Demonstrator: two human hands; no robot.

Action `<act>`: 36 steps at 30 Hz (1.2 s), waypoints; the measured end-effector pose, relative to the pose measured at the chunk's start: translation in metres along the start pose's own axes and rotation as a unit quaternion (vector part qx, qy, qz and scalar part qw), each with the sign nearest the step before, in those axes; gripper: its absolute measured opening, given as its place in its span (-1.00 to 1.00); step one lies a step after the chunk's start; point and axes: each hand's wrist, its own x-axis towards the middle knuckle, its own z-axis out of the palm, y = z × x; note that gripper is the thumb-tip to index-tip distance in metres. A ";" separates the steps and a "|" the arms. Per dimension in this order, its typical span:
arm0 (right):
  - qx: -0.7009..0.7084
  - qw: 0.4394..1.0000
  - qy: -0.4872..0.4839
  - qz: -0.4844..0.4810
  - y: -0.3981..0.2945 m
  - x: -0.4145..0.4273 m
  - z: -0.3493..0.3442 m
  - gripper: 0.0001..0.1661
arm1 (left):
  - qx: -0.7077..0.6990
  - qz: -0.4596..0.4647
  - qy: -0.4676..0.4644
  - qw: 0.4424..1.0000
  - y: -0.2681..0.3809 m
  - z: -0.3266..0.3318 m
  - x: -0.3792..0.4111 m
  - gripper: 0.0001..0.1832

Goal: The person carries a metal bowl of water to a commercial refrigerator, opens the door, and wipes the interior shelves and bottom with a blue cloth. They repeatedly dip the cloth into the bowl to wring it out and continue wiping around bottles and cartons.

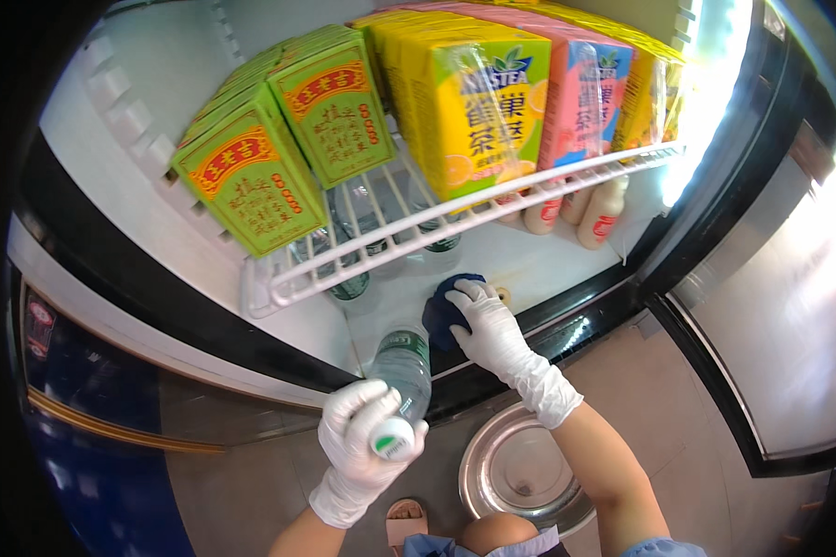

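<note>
My left hand (366, 435), in a white disposable glove, grips a clear plastic water bottle (403, 376) around its neck, just below the white cap. The bottle has a green label, and its base leans into the front of a display fridge. My gloved right hand (491, 327) presses on a dark blue cloth (446, 313) at the front of the fridge floor (390, 303). The fingertips rest on the cloth and its underside is hidden. Above both hands spans a white wire shelf (418, 233).
On the shelf stand green drink cartons (258, 184) and yellow (488, 118) and pink (585, 97) tea packs. Below are more water bottles (352, 282) and small cream-coloured bottles (602, 212). A metal basin (515, 466) sits on the tiled floor. The fridge door (773, 313) stands ajar at right.
</note>
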 end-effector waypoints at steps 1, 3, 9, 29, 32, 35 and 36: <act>0.011 1.000 -0.002 -0.018 0.001 0.000 0.006 -0.50 | 0.010 0.016 -0.014 1.000 0.001 -0.002 -0.004 -0.45; 0.028 0.998 -0.004 -0.054 0.003 0.000 0.012 -0.56 | 0.012 0.012 -0.037 0.999 0.004 -0.004 -0.016 -0.44; -0.024 0.992 0.054 -0.108 0.000 0.026 0.043 -0.62 | 0.057 -0.014 -0.038 0.998 0.016 -0.002 -0.026 -0.40; 0.100 0.965 -0.163 -0.182 -0.028 0.031 0.078 -0.49 | 0.118 -0.046 -0.044 0.991 0.044 -0.045 -0.007 -0.50; 0.071 0.973 -0.147 -0.163 -0.034 0.032 0.080 -0.50 | 0.087 -0.047 -0.075 0.992 0.047 -0.045 -0.009 -0.47; 0.055 0.983 -0.094 -0.150 -0.042 0.038 0.087 -0.53 | 0.101 -0.068 -0.074 0.990 0.051 -0.047 -0.014 -0.46; 0.045 0.986 -0.078 -0.144 -0.044 0.040 0.089 -0.54 | 0.098 -0.073 -0.070 0.990 0.052 -0.048 -0.015 -0.47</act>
